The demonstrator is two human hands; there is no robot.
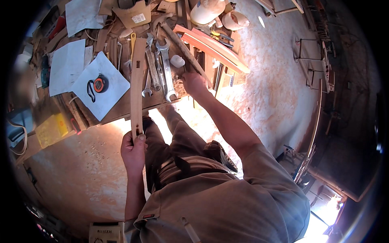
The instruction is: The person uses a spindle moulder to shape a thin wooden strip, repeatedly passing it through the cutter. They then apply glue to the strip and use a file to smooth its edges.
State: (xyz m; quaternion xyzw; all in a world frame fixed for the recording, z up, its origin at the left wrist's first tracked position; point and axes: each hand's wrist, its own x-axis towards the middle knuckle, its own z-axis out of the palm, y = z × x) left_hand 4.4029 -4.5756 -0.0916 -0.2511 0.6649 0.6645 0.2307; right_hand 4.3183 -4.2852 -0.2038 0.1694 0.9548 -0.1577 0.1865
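Pale tan wood: one long, narrow slat (138, 89), sawn flat, with dark slots cut near both ends. Upper slot is a small rectangle; lower slot sits right by the thumb. Outline looks slightly bowed, though that could be the lens.

Left hand (134, 150) has it by the near end, grip closed, thumb on top. Slat starts past the front edge of the desk (120, 108) and reaches in over it; can't tell if the far part touches down. Long axis runs close to 12–6, far end pointing at 12.

Clock below is from the slat's middle. Right hand (193, 84) at 3, by the wooden handle of the hammer (178, 40); fingers curled, can't tell what that grip holds. Hammer head at 1, handle slanting toward 4–5. Shiny steel open-end wrench (165, 71) at 2, close by. Reddish, smooth-faced wood pieces (214, 48), long and gently curved, farther out at 2. White paper sheet (109, 73) at 9–10, round black-and-orange stopwatch (99, 84) lying on it.
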